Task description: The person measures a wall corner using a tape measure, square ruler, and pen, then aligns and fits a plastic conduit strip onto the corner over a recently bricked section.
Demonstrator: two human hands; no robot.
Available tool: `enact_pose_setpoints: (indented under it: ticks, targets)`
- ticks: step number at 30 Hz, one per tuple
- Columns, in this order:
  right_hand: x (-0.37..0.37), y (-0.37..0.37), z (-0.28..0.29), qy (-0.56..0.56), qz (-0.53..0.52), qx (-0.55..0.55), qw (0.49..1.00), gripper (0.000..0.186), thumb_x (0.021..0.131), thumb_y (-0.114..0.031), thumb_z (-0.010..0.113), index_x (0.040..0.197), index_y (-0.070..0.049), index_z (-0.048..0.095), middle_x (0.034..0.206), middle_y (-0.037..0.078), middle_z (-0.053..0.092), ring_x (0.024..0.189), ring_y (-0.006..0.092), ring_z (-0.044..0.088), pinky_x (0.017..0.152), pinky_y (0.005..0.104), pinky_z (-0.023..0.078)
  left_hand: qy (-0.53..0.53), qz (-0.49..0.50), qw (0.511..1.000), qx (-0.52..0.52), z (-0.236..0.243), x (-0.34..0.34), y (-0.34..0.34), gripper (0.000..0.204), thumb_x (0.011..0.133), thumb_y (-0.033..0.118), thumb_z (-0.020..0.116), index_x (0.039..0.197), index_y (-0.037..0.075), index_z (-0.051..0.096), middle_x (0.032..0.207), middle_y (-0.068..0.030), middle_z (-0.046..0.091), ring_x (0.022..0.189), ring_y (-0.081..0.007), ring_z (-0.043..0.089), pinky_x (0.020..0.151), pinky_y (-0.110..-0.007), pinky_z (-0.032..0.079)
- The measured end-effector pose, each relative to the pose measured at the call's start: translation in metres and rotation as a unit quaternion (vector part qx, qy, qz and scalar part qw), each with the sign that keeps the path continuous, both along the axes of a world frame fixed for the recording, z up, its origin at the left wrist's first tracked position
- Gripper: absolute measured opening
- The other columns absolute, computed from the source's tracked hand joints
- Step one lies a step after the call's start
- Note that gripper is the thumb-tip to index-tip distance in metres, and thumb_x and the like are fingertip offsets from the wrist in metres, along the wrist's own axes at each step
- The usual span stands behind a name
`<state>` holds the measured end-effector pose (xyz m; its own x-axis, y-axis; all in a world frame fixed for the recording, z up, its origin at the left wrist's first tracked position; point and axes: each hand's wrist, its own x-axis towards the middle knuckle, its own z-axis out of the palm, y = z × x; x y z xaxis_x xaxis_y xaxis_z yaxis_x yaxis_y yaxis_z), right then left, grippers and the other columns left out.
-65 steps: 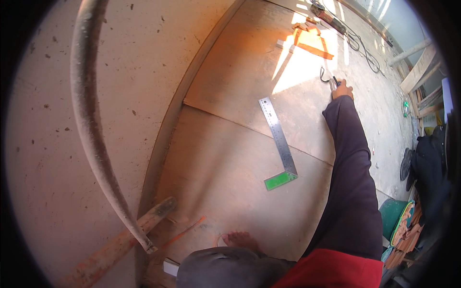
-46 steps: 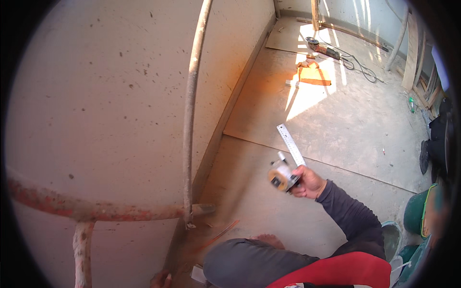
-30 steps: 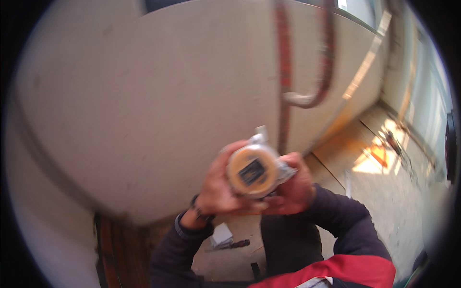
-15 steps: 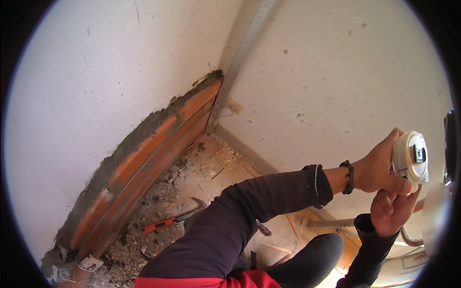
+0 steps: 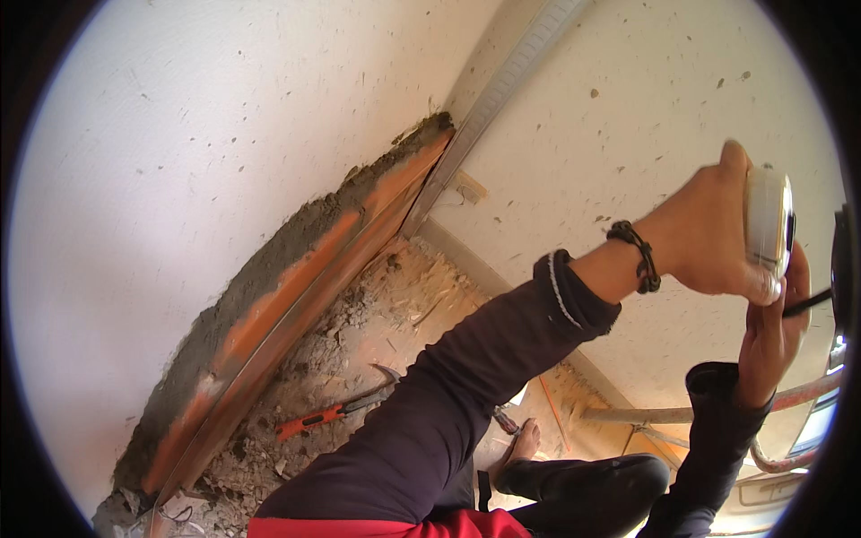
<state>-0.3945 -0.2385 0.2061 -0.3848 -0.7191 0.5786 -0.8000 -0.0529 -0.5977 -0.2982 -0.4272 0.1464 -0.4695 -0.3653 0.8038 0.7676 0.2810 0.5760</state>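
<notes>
My left hand (image 5: 704,229), with a dark cord bracelet at the wrist, is closed round a rounded, whitish clear-cased thing (image 5: 768,220) that looks like a tape measure. It is held up at the right, in front of the wall, and turned nearly edge-on. My right hand (image 5: 773,336) is just below, its fingers bent up against the lower end of the case and touching my left hand. A thin black strip or rod (image 5: 809,302) runs from its fingers toward the right edge; what exactly those fingers grip is partly hidden.
An orange-handled claw hammer (image 5: 309,421) lies among rubble at the left. An orange-brown board (image 5: 296,291) with rough grey mortar (image 5: 256,282) runs along the left wall. A metal strip (image 5: 498,99) rises at the corner. Pipes (image 5: 646,415) and a black object (image 5: 841,269) stand at right.
Both hands have risen with the whitish case, which has turned from showing its face to nearly edge-on. The view has shifted, and a bare foot now shows by my knee.
</notes>
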Motion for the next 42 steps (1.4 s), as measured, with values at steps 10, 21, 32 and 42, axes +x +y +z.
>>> enact_pose_setpoints:
  ticks: [10, 21, 32, 42]
  targets:
    - [0.003, -0.079, -0.039, -0.159, 0.254, -0.156, 0.941, 0.054, 0.091, -0.020, 0.068, 0.132, 0.005, 0.045, 0.101, 0.007, 0.064, 0.071, 0.0057, 0.056, 0.057, 0.0161, 0.040, 0.059, 0.012, 0.998, 0.032, 0.010, 0.037, -0.013, 0.107, 0.060, 0.037, 0.093, 0.126, -0.011, 0.024, 0.098, -0.0218, 0.063, 0.091, -0.0236, 0.065, 0.078, -0.032, 0.054]
    - [0.032, -0.111, -0.108, -0.339, 0.256, -0.175, 0.888, 0.027, 0.086, -0.013, 0.075, 0.108, 0.000, 0.066, 0.090, 0.002, 0.065, 0.075, 0.0082, 0.061, 0.066, 0.0189, 0.048, -0.020, 0.178, 0.984, 0.012, 0.030, 0.082, -0.011, 0.075, 0.085, 0.017, 0.074, 0.141, 0.005, 0.026, 0.120, -0.0117, 0.053, 0.108, -0.0227, 0.059, 0.086, -0.034, 0.054]
    - [0.019, -0.162, -0.193, -0.554, 0.359, -0.077, 0.747, 0.013, 0.085, -0.015, 0.075, 0.090, -0.005, 0.068, 0.072, -0.005, 0.059, 0.060, 0.0042, 0.050, 0.056, 0.0204, 0.041, -0.186, 0.407, 0.890, -0.091, 0.099, 0.103, -0.019, 0.070, 0.087, 0.024, 0.075, 0.140, 0.011, 0.031, 0.113, -0.0087, 0.054, 0.097, -0.0179, 0.062, 0.078, -0.031, 0.058]
    - [0.033, -0.174, -0.221, -0.612, 0.407, -0.029, 0.677, 0.012, 0.087, -0.015, 0.073, 0.086, -0.008, 0.064, 0.068, -0.005, 0.055, 0.044, 0.0021, 0.038, 0.038, 0.0206, 0.027, -0.228, 0.464, 0.852, -0.087, 0.100, 0.091, -0.029, 0.073, 0.091, 0.033, 0.069, 0.145, 0.018, 0.022, 0.125, -0.0115, 0.049, 0.107, -0.0239, 0.058, 0.082, -0.041, 0.055]
